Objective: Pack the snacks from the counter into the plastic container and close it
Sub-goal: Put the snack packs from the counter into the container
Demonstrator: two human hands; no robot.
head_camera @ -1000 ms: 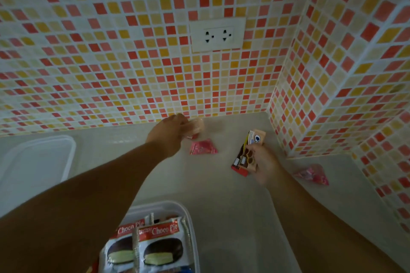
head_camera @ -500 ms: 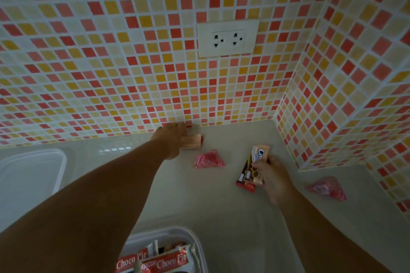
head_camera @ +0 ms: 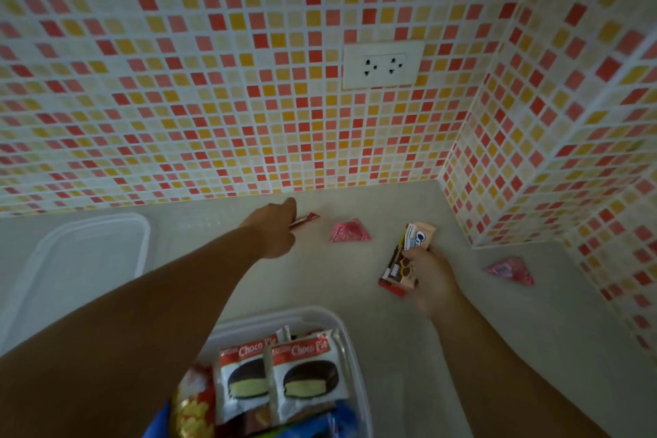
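Both hands gather at once: left hand (head_camera: 275, 229) pinches a red wrapper (head_camera: 305, 220) off the worktop (head_camera: 320, 281), right hand (head_camera: 432, 277) grips several packets (head_camera: 403, 260), sparing trips to the open container (head_camera: 350, 338) below.

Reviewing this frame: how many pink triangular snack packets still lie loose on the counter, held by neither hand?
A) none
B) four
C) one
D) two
D: one pink triangular packet lies between the left hand and the right hand, and a second pink packet lies by the right-hand tiled wall; neither hand touches either.
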